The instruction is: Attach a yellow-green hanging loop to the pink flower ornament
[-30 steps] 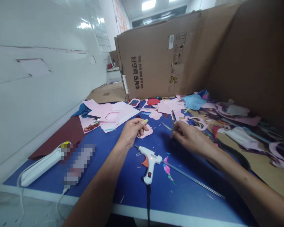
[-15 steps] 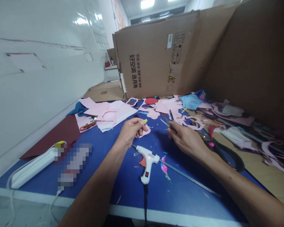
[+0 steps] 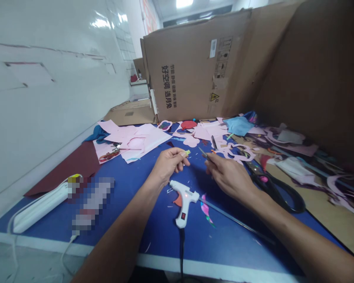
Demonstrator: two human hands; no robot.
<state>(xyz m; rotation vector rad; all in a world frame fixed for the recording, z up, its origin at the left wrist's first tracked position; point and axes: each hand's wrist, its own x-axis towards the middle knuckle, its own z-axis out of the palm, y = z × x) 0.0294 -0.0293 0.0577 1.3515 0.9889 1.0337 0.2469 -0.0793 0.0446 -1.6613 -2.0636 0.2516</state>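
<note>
My left hand is closed in a pinch, with a small yellow-green piece sticking out past the thumb and forefinger. Facing it, a short gap away, my right hand is wrapped around slim metal tweezers whose pointed end aims at the left hand. Most of the tweezers is hidden by the fingers. Just below both hands a white hot glue gun lies on the blue mat, its red light on and a long clear glue stick out of its back.
Large black-handled scissors lie beside my right forearm. Pink sheets and cut-outs spread along the back, before a cardboard box. A power strip is at left; a pink-green strip lies by the glue gun.
My left hand has moved a little to the right with the yellow-green piece, closer to the tweezers. The tweezers' tip has shifted slightly left; the glue gun has stayed put.
</note>
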